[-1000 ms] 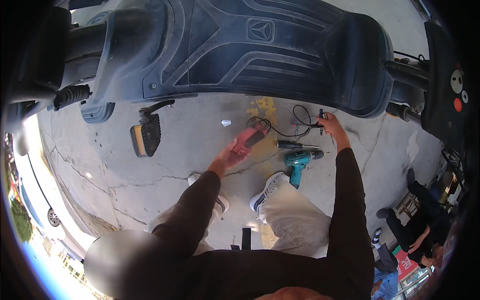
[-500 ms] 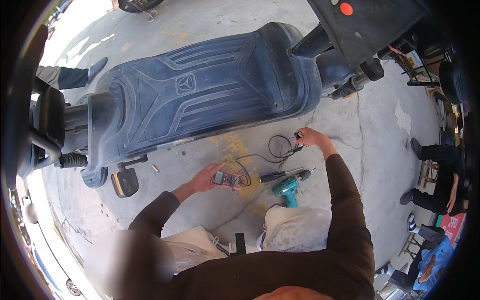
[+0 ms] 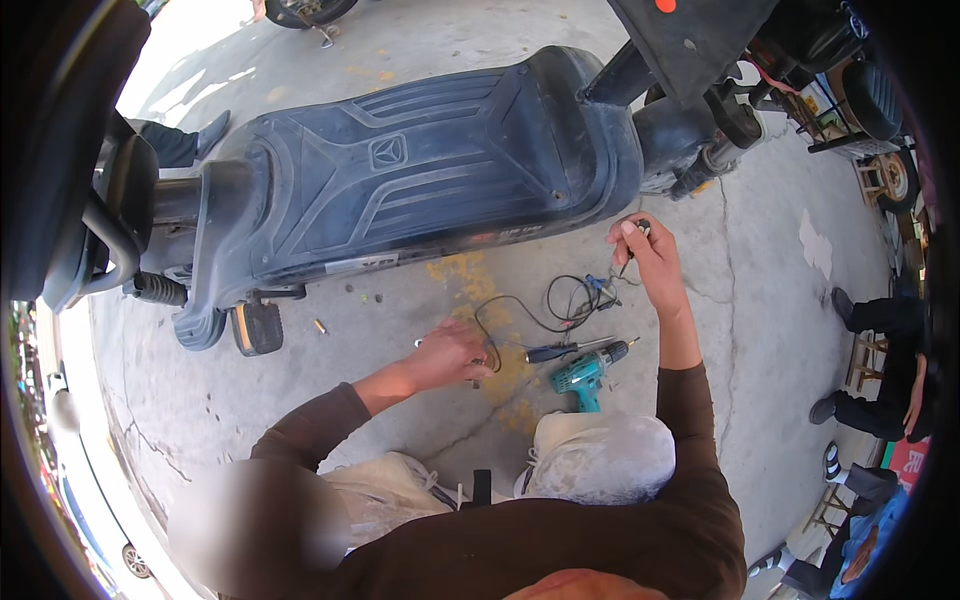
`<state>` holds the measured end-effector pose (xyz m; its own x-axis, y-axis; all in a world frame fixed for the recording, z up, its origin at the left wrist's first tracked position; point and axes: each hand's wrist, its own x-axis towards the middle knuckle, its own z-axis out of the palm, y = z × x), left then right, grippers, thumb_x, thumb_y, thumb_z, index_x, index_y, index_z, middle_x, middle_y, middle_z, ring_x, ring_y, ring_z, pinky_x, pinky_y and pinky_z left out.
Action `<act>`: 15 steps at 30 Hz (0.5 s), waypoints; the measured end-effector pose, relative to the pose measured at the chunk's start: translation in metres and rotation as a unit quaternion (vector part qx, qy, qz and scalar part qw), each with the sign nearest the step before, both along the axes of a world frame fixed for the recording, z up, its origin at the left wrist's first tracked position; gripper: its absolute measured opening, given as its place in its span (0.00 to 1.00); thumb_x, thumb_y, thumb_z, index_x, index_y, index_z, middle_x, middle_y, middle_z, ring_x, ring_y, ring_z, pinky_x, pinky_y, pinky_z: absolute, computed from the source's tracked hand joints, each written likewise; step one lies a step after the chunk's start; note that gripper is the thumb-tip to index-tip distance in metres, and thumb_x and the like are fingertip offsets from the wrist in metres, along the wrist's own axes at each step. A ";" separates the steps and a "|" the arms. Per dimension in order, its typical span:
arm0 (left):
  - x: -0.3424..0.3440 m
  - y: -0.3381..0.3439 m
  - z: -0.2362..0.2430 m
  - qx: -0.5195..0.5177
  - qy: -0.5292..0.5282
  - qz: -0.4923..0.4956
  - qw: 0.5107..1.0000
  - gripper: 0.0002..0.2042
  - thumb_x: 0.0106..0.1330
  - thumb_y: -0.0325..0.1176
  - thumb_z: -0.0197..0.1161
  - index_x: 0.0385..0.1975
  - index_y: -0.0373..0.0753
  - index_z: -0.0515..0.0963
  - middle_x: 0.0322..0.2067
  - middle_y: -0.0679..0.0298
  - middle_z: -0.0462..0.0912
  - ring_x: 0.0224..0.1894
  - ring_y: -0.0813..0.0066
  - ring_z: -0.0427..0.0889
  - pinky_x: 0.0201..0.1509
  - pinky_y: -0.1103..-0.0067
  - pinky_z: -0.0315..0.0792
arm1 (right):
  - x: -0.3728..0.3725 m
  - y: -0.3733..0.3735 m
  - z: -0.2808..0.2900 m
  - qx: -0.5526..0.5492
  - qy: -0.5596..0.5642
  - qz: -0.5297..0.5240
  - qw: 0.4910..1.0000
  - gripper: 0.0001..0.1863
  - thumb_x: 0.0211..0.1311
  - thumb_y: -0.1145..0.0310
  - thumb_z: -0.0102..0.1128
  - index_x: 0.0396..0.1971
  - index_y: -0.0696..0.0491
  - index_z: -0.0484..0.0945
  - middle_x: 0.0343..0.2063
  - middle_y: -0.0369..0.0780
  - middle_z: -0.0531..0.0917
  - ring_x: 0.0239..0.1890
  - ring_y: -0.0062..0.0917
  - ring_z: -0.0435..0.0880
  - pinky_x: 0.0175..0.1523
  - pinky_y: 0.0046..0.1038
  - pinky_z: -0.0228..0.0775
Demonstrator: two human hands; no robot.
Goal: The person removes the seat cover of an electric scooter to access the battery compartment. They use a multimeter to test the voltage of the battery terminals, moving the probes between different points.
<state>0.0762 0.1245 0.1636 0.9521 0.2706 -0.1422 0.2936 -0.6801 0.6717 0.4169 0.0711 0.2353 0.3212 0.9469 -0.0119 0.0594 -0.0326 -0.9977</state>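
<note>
A: Start at your fingers. What do you have hold of?

B: Your right hand (image 3: 655, 262) is pinched, thumb to fingers, around a slim dark piece (image 3: 643, 228) that looks like a test probe, its thin end slanting down. Your left hand (image 3: 447, 357) is low, fingers curled, with a small dark thing (image 3: 478, 373) peeking out below the fingertips. Too much is covered to name it, and I cannot tell whether you grip it or only touch it.

A: How should the slim piece handle?

B: Light and stiff, I'd judge, perhaps smooth enough to roll between your fingers. Take it by the thicker body and spare the thin end, which could bend.

A: And what lies between your hands?

B: A black cable (image 3: 568, 326), looped just below your right hand and trailing toward your left. It should be limp and easily snagged, so lift it by its end fittings, such as the blue piece (image 3: 598, 285) nearest your right hand. Below the loop, to the right of your left hand, is a screwdriver (image 3: 546, 354); just beyond that, a teal drill (image 3: 578, 378), likely the heaviest loose item and best taken by its handle.

A: Farther out?

B: The scooter's footboard (image 3: 430, 170) stretches beyond both hands, its near edge close to your right fingers. A pedal (image 3: 258, 330) sits well left of your left hand. Past the footboard, up and left, is another person's shoe (image 3: 213, 133).
</note>
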 end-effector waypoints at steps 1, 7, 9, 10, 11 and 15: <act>0.022 0.002 0.028 -0.043 -0.014 0.007 0.999 0.12 0.57 0.39 0.71 0.33 0.39 0.80 0.35 0.62 0.79 0.44 0.62 0.78 0.53 0.68 0.65 | -0.009 0.007 0.014 0.016 -0.006 0.008 1.000 0.11 0.71 0.64 0.53 0.33 0.56 0.76 0.25 0.34 0.78 0.25 0.14 0.73 0.32 0.19 0.65; 0.139 0.105 0.145 0.087 -0.325 0.243 0.910 0.08 0.65 0.32 0.61 0.30 0.32 0.78 0.30 0.57 0.80 0.35 0.60 0.78 0.47 0.72 0.68 | -0.043 0.021 0.035 0.065 -0.023 0.001 0.998 0.10 0.71 0.64 0.54 0.37 0.57 0.75 0.27 0.35 0.80 0.30 0.17 0.77 0.39 0.21 0.69; 0.158 0.171 0.131 0.192 -0.314 0.291 0.883 0.11 0.66 0.32 0.57 0.41 0.34 0.80 0.41 0.52 0.82 0.46 0.54 0.80 0.52 0.69 0.71 | -0.051 0.026 0.033 0.085 -0.015 -0.002 0.996 0.11 0.71 0.64 0.54 0.38 0.57 0.75 0.29 0.36 0.81 0.34 0.18 0.78 0.43 0.21 0.70; 0.163 0.199 0.119 0.279 -0.255 0.317 0.870 0.13 0.67 0.34 0.55 0.44 0.34 0.79 0.45 0.53 0.81 0.49 0.54 0.79 0.55 0.68 0.71 | -0.055 0.027 0.033 0.084 -0.017 -0.001 0.996 0.10 0.72 0.64 0.53 0.38 0.57 0.75 0.29 0.36 0.81 0.35 0.18 0.77 0.43 0.21 0.69; 0.163 0.220 0.105 0.344 -0.216 0.322 0.855 0.13 0.68 0.36 0.53 0.43 0.34 0.79 0.44 0.52 0.81 0.49 0.52 0.79 0.54 0.65 0.71 | -0.059 0.027 0.036 0.080 -0.023 -0.001 0.997 0.10 0.72 0.65 0.53 0.38 0.57 0.75 0.29 0.36 0.81 0.35 0.18 0.77 0.44 0.21 0.69; 0.173 0.247 0.106 0.331 -0.023 0.266 0.905 0.13 0.68 0.37 0.51 0.33 0.33 0.79 0.39 0.49 0.80 0.46 0.48 0.78 0.51 0.60 0.70 | -0.051 0.025 0.029 0.068 -0.009 -0.004 0.998 0.11 0.73 0.64 0.51 0.39 0.57 0.75 0.34 0.38 0.83 0.37 0.18 0.78 0.48 0.21 0.68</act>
<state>0.2492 0.3718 0.2694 0.6623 0.7044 0.2552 0.6803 -0.7081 0.1892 0.3659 0.0962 0.2640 0.3272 0.9370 0.1224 0.0775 0.1025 -0.9917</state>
